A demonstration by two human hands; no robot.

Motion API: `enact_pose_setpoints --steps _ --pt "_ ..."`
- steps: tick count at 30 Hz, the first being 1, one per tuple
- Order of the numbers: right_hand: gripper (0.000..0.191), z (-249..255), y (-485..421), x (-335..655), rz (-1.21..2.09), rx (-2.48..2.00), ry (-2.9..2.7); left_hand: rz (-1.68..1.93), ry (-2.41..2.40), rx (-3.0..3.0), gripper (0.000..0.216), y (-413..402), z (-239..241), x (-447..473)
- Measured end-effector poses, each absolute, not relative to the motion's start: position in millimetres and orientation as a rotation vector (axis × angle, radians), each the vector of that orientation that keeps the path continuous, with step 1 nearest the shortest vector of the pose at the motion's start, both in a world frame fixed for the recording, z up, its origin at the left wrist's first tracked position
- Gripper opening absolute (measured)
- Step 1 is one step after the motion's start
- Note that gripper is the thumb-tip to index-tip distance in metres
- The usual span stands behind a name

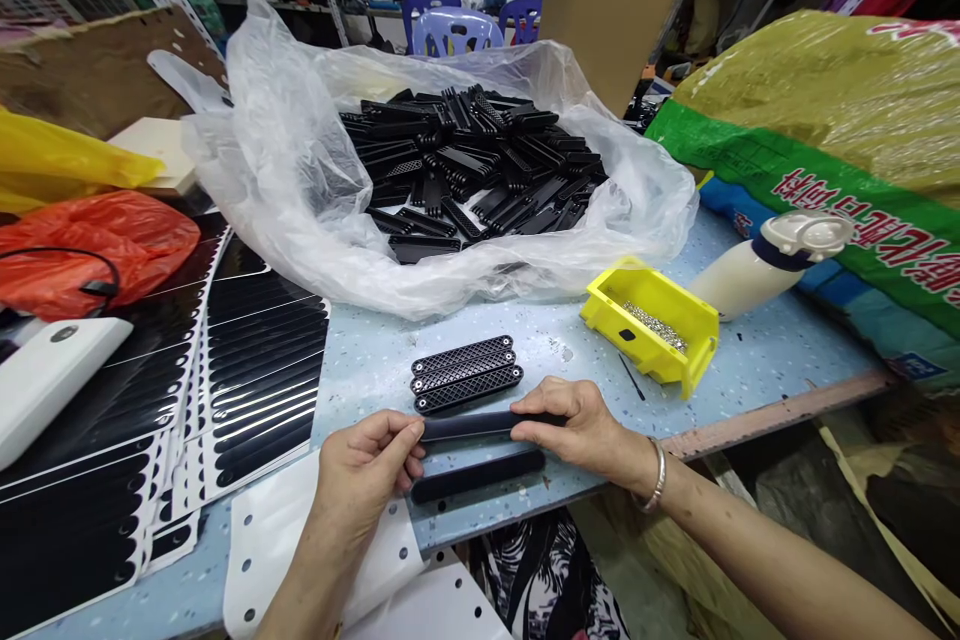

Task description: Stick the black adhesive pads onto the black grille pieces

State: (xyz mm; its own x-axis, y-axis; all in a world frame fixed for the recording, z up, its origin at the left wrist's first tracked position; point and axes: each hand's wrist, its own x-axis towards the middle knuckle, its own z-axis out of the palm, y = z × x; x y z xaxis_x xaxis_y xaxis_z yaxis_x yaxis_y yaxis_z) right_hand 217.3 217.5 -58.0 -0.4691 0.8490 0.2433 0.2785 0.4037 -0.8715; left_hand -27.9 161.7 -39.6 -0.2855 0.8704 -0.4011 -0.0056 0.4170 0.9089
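Left of the patterned pieces (466,373), dark sheets (266,350) are lying. Just in front of the pieces, the fingers of the left hand (369,465) are pinching one end of a black strip (469,426), those of the right hand (581,415) the other, apparently steadying it. Right of the pieces, a yellow bin (651,354) is holding metal bits (656,327), probably against scattering.

Holds both bare forearms (757,520) angled inward. Pinches between thumb (401,448) and curled fingers (391,422) with the left hand (367,465); clasps with the right hand (585,428), thumb opposite the index finger (541,397).
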Motion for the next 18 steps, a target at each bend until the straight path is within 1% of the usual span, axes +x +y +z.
enact_pose_setpoints --steps 3,7,9,11,13,18 --pt "0.021 -58 216 217 1.021 -0.999 -1.963 1.046 1.631 0.776 0.028 161 -39 -28" --pt "0.039 -55 217 221 1.094 -1.13 -1.88 1.032 1.65 0.802 0.028 160 -38 -28" --pt "0.036 -51 218 225 1.072 -1.203 -1.815 1.012 1.669 0.841 0.027 159 -38 -28" --pt "0.024 -46 217 228 0.982 -1.29 -1.772 0.988 1.699 0.935 0.025 157 -38 -30" --pt "0.022 -42 215 227 0.95 -1.341 -1.78 0.977 1.762 1.127 0.023 155 -38 -31" --pt "0.033 -38 209 210 1.128 -1.338 -1.846 1.133 1.929 1.892 0.018 152 -32 -25"
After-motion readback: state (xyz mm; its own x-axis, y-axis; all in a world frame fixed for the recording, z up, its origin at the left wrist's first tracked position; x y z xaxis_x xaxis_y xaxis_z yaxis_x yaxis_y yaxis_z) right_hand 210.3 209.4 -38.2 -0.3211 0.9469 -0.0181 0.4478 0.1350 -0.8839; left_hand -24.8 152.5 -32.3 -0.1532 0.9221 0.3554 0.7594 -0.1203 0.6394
